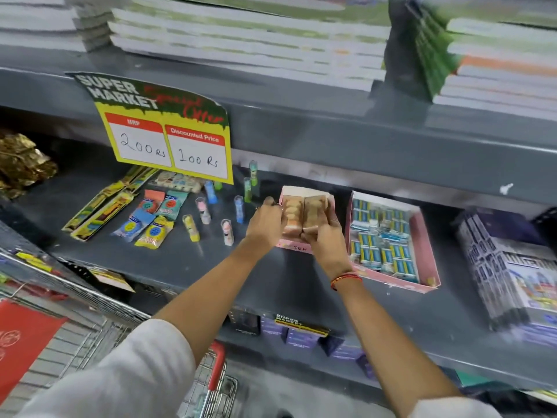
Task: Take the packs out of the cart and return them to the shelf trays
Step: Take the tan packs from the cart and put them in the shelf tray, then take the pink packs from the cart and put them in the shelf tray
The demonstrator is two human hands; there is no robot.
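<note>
grey shelf (pixel 301 285) ahead: your left hand (pixel 266 220) and right hand (pixel 324 236) both grasp the tan packs (pixel 304 214), held just over the near-left pink tray (pixel 297 247). long axis runs near to far; lower them straight down.

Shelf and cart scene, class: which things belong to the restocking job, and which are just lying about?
Part of the job:
- left hand and right hand, holding tan packs
- pink tray beneath them
- second pink tray of blue packs
- cart

Just lying about:
- price sign
- loose glue sticks
- stacked notebooks
- gold foil
</note>
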